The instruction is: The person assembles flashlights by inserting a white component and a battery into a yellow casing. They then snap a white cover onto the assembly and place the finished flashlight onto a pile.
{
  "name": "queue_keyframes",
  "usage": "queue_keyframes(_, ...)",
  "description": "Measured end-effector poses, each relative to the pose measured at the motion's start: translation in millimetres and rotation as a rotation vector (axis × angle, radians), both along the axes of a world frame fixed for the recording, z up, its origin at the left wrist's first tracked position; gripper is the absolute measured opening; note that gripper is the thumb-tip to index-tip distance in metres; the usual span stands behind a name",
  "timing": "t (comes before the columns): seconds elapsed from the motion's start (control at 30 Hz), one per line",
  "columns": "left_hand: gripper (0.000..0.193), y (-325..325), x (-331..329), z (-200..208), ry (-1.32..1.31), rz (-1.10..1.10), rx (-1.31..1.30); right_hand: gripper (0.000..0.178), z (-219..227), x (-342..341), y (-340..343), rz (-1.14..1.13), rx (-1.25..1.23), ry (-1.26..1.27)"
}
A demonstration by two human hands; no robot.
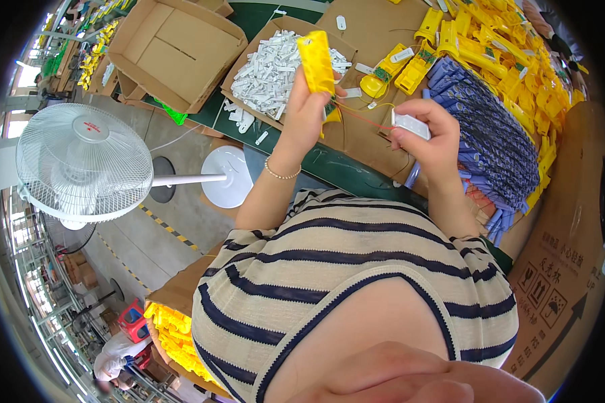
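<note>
Raised over the workbench, my left hand [304, 114] grips a long yellow plastic housing [316, 62] that points upward. To its right, my right hand [434, 127] pinches a small pale rectangular block [411, 125] between thumb and fingers; its exact kind is unclear. Thin red and yellow wires [364, 119] stretch between the two pieces. Beyond my left hand is an open cardboard box of small white plastic pieces [270, 70]. Several yellow housings with wires and circuit boards [386, 71] lie on cardboard beyond my right hand.
Bundled blue-purple strips [484, 127] and a heap of yellow housings [501, 50] crowd the right side. An open cardboard box [181, 50] stands at the far left. Beside the bench is a white fan [87, 161]. A large carton [561, 269] borders my right; yellow parts [175, 336] fill another box behind.
</note>
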State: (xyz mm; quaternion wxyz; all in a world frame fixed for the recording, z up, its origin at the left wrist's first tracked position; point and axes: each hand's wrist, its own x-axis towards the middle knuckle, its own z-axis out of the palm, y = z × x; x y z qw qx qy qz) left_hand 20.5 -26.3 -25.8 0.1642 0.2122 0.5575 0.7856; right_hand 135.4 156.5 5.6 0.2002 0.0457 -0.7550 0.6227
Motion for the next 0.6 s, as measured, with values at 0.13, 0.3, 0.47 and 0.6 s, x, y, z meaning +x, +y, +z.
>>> queue_keyframes(0.13, 0.047, 4, 8, -8, -0.022, -0.041, -0.031, 0.031, 8, -7, 12, 0.386, -0.688, -0.181)
queue_keyframes(0.3, 0.048, 1, 11, -10, -0.048, -0.047, -0.040, 0.029, -3, -13, 30, 0.386, -0.735, -0.235)
queue_keyframes(0.47, 0.047, 7, 19, -3, -0.078, -0.092, -0.067, 0.023, -15, -23, 16, 0.235, -0.558, -0.030)
queue_keyframes(0.6, 0.049, 9, 24, -6, -0.094, -0.150, -0.059, 0.030, 0, -28, -1, 0.192, -0.686, -0.096)
